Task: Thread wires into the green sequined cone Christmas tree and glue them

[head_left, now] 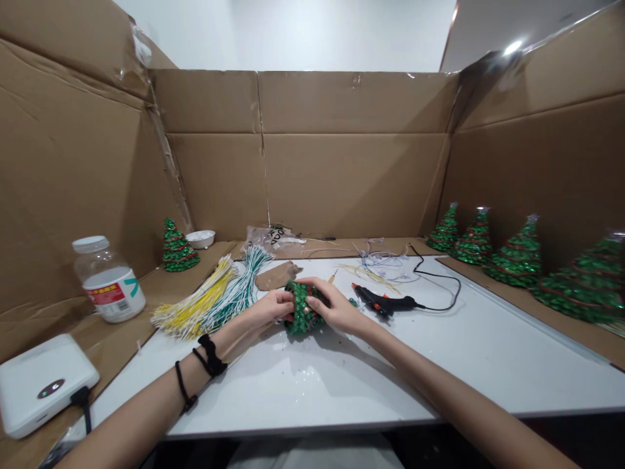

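Observation:
A small green Christmas tree ornament (303, 320) with red trim lies tipped between my two hands, just above the white board. My left hand (275, 306) pinches its left side, thumb and fingers pressed together. Wrapped over its top and right side is my right hand (336, 305), with the thumb on the front. Part of the tree is hidden behind the fingers. A black glue gun (383, 301) with an orange tip rests on the board to the right of my right hand. Bundles of yellow-and-white wires (200, 303) and green-and-white wires (239, 290) lie left of my hands.
Several green trees (512, 257) stand along the right cardboard wall; another tree (178, 246) stands at back left near a white bowl (201, 239). A plastic jar (110, 280) and a white power box (46, 384) are at left. Loose clear strands (383, 260) lie behind the glue gun's cord.

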`<state>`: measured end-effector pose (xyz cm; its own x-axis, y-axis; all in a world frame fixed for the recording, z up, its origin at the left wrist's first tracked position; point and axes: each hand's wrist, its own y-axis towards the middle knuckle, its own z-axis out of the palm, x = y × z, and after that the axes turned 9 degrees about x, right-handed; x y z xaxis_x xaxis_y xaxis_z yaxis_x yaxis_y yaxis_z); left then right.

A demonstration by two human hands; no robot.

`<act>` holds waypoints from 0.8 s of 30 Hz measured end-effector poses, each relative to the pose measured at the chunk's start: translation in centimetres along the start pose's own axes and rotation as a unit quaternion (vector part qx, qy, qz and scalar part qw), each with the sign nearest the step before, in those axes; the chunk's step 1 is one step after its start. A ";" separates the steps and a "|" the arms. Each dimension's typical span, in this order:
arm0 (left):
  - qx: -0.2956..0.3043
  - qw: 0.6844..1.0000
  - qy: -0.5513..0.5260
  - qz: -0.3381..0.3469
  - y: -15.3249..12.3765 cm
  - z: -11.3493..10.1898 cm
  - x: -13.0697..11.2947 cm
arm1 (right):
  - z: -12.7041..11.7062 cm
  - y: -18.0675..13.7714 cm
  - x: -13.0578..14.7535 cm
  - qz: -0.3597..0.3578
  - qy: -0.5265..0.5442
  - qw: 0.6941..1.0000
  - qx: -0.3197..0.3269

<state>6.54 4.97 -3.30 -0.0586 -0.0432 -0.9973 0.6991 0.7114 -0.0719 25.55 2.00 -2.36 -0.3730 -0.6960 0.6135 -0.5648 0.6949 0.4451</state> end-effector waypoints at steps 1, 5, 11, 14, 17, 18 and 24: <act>0.002 1.000 -0.001 -0.001 0.0 0.1 -0.1 | 0.0 0.0 0.0 -0.001 0.001 1.000 0.000; 0.016 1.000 -0.002 0.000 -0.2 0.2 -0.6 | -0.2 0.2 -0.3 -0.006 0.028 1.000 0.010; 0.052 0.999 0.002 -0.012 -0.3 -0.1 -1.1 | -1.0 0.1 -0.4 -0.010 0.137 0.989 0.054; 0.050 0.999 -0.006 -0.013 -0.4 -0.4 -1.3 | -1.2 0.0 0.2 0.006 0.197 0.980 0.028; 0.034 0.999 -0.002 -0.019 -0.5 -0.9 -1.3 | -1.4 0.3 0.7 0.015 0.223 0.975 -0.013; 0.029 0.999 0.001 -0.021 -0.5 -1.1 -1.3 | -1.6 0.4 0.7 0.021 0.229 0.973 -0.031; 0.024 1.000 -0.002 -0.017 -0.6 -1.2 -1.2 | -3.9 1.0 -0.5 0.052 0.211 0.951 -0.220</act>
<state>5.33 5.50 -2.08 -0.0801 -0.0691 -0.9944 0.7299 0.6753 -0.1057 28.02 3.68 0.30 -0.0295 -0.5498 0.8348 -0.1441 0.8287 0.5408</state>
